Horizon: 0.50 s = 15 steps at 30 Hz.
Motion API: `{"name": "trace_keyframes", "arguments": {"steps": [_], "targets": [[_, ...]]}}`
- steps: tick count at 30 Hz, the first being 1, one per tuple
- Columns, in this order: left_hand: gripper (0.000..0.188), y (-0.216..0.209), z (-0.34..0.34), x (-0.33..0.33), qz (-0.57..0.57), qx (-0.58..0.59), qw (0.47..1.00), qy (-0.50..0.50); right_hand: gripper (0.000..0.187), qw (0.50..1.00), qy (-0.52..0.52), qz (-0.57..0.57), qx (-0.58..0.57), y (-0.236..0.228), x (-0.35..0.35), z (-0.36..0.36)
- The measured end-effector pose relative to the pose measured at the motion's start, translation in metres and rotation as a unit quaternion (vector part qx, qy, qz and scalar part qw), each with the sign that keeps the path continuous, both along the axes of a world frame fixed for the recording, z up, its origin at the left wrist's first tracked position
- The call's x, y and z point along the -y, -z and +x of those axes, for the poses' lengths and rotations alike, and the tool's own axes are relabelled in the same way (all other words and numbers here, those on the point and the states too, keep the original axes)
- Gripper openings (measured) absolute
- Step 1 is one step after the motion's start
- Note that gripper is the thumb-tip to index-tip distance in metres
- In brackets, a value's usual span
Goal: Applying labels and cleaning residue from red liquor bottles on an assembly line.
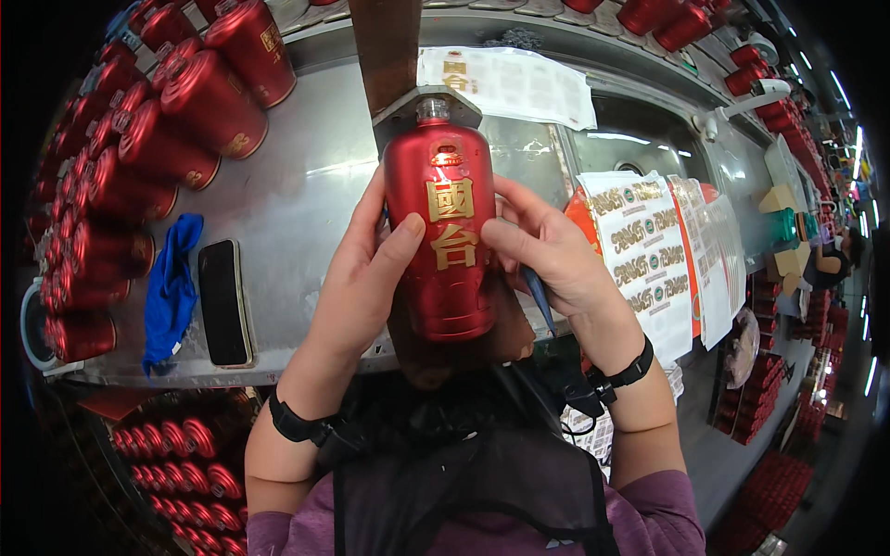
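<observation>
A matte red bottle (452,301) with large gold characters on its front lies in front of me, its clear-topped neck pointing away against a dark metal plate (394,120). My left hand (362,273) wraps its left side, thumb pressed on the front beside the gold characters. Round the right side curls my right hand (554,255), its thumb at the edge of the lettering and its other fingers partly hidden. From beneath that hand sticks a slim dark blue pointed tool (539,301); its kind is unclear. A dark brown support (501,338) shows under the bottle.
Many red bottles (209,102) crowd the bench's left side. Nearer lie a blue cloth (173,287) and a black phone (222,301). Sheets of gold decals (640,241) lie at right, another white sheet (538,88) beyond the bottle. A white jointed fixture (742,104) stands far right.
</observation>
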<state>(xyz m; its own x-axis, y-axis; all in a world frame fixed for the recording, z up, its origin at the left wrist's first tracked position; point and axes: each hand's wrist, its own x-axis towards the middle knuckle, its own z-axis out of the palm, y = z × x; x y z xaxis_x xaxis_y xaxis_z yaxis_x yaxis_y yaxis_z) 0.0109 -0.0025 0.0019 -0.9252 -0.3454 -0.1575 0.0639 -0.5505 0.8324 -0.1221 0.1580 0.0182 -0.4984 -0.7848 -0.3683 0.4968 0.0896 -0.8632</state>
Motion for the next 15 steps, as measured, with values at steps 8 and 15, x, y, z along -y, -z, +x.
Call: {"name": "trace_keyframes", "arguments": {"steps": [8,15], "targets": [[0.075,0.002,-0.002,-0.009,-0.070,-0.015,0.997,-0.004,0.069,0.999,-0.001,-0.030,0.017,0.002,0.001,0.007],[0.076,0.003,0.000,-0.007,-0.053,-0.024,0.998,0.007,0.073,0.999,-0.003,-0.034,0.002,0.002,0.001,0.008]]}}
